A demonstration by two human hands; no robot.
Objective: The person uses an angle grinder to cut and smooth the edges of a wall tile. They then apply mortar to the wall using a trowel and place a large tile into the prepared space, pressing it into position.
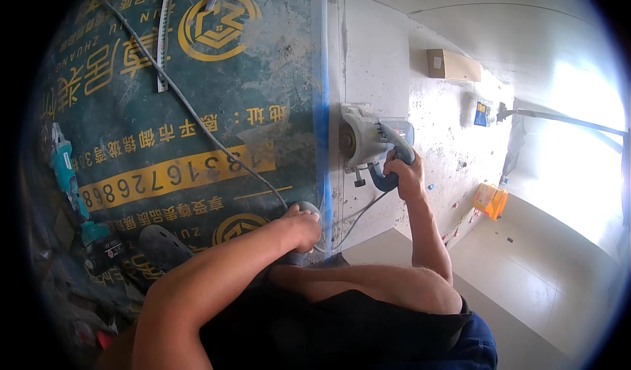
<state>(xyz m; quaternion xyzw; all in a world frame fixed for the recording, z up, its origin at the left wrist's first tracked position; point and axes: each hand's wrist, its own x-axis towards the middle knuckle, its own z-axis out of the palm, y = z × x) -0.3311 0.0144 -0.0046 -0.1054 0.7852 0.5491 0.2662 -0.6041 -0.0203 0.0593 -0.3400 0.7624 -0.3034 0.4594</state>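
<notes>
A grey-white circular saw (pixel 368 140) with a round blade guard stands on a pale slab (pixel 374 54). My right hand (pixel 404 172) is closed around its blue-grey rear handle. My left hand (pixel 303 230) is low in the middle, fingers curled, over the toe of a grey shoe (pixel 309 207). A grey power cord (pixel 217 140) runs from the upper left to my left hand. Another length of cord leads from beside that hand to the saw. Whether my left fingers grip the cord is hidden.
Printed green floor covering (pixel 263 87) lies on the left, edged with blue tape (pixel 321 113). On it rest a steel ruler (pixel 164 41) and a teal cordless power tool (pixel 69 172). Rightward are a cardboard box (pixel 453 65), an orange packet (pixel 491 201) and a blue-white package (pixel 482 113).
</notes>
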